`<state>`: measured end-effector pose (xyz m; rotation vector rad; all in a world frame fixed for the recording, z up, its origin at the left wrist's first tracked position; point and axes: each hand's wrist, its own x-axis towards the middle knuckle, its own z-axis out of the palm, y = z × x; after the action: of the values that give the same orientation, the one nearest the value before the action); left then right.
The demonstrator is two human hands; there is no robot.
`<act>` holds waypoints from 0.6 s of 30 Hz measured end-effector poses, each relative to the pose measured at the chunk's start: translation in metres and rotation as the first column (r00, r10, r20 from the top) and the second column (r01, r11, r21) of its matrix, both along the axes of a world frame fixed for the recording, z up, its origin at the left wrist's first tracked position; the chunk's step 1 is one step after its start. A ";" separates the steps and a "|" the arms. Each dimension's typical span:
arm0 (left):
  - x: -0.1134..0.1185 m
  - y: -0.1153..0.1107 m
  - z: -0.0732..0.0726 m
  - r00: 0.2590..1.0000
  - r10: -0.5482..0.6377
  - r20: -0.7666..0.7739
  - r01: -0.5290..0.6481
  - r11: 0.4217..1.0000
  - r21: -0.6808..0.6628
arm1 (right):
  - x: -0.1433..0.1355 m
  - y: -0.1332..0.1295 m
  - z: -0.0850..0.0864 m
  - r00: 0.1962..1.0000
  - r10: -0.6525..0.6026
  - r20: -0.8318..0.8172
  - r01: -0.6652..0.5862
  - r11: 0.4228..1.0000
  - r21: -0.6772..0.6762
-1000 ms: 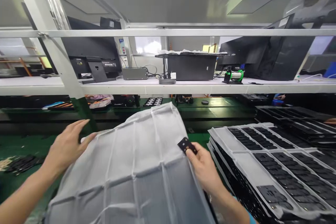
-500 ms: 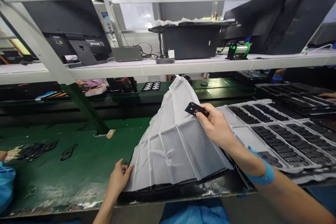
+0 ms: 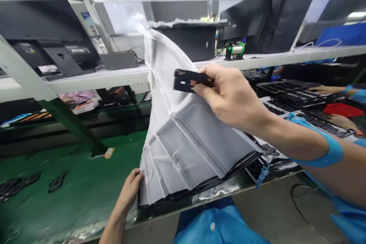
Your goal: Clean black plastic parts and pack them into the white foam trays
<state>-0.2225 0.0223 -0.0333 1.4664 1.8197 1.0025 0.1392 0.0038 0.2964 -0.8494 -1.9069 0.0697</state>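
The flat black plate (image 3: 183, 80), centre frame, is pinched between thumb and fingers of the right hand (image 3: 223, 90), jutting left. Behind it rises a creased, ribbed white sheet (image 3: 183, 137); the left hand (image 3: 134, 187), lower centre, grips its edge.

At lower left, loose parts (image 3: 21, 185) on the surface (image 3: 85, 190), left of the sheet (image 3: 183, 141). Behind the sheet, spool (image 3: 236, 50) on the shelf (image 3: 108, 79).
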 end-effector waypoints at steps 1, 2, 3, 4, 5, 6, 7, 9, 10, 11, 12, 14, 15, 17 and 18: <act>-0.006 -0.001 0.007 0.998 0.024 0.063 -0.026 0.999 0.035 | 0.011 0.000 0.004 1.000 -0.029 -0.008 0.029 1.000 0.007; -0.013 0.000 0.014 0.987 0.055 0.150 -0.066 0.995 0.068 | 0.024 0.002 0.006 0.998 -0.060 -0.027 0.060 0.998 -0.001; -0.020 0.002 0.022 0.965 0.089 0.246 -0.116 0.988 0.098 | 0.037 0.004 0.008 0.995 -0.087 -0.053 0.086 0.996 -0.019; -0.027 0.005 0.031 0.935 0.112 0.335 -0.162 0.979 0.123 | 0.050 0.008 0.009 0.991 -0.106 -0.077 0.103 0.994 -0.037; -0.032 0.010 0.042 0.907 0.121 0.403 -0.195 0.969 0.149 | 0.063 0.012 0.010 0.987 -0.123 -0.102 0.118 0.992 -0.051; -0.036 0.014 0.054 0.892 0.118 0.437 -0.216 0.960 0.181 | 0.075 0.017 0.010 0.983 -0.141 -0.120 0.132 0.988 -0.074; -0.038 0.018 0.068 0.891 0.113 0.440 -0.230 0.947 0.222 | 0.086 0.023 0.011 0.976 -0.163 -0.145 0.151 0.984 -0.094; -0.035 0.025 0.097 0.900 0.105 0.423 -0.257 0.911 0.322 | 0.104 0.034 0.014 0.962 -0.194 -0.191 0.174 0.978 -0.118; -0.032 0.027 0.113 0.901 0.114 0.419 -0.284 0.884 0.370 | 0.112 0.040 0.016 0.957 -0.196 -0.213 0.171 0.977 -0.130; -0.028 0.029 0.128 0.899 0.130 0.418 -0.316 0.854 0.413 | 0.119 0.046 0.020 0.953 -0.194 -0.232 0.164 0.976 -0.143; -0.023 0.030 0.143 0.898 0.142 0.416 -0.339 0.827 0.448 | 0.125 0.051 0.023 0.949 -0.192 -0.249 0.155 0.975 -0.160; -0.015 0.033 0.170 0.905 0.151 0.398 -0.354 0.786 0.507 | 0.136 0.062 0.031 0.936 -0.198 -0.290 0.146 0.971 -0.191; -0.011 0.035 0.181 0.911 0.143 0.388 -0.350 0.765 0.540 | 0.141 0.067 0.034 0.926 -0.201 -0.319 0.144 0.970 -0.194; -0.005 0.042 0.202 0.926 0.085 0.367 -0.309 0.728 0.612 | 0.150 0.078 0.042 0.905 -0.189 -0.381 0.124 0.974 -0.188; -0.003 0.048 0.212 0.933 0.044 0.358 -0.281 0.711 0.645 | 0.154 0.085 0.046 0.894 -0.177 -0.411 0.106 0.976 -0.188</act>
<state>-0.2251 0.0699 0.1788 1.4141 1.4018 2.0513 0.2930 0.0892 0.3424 -0.9898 -1.4362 0.3009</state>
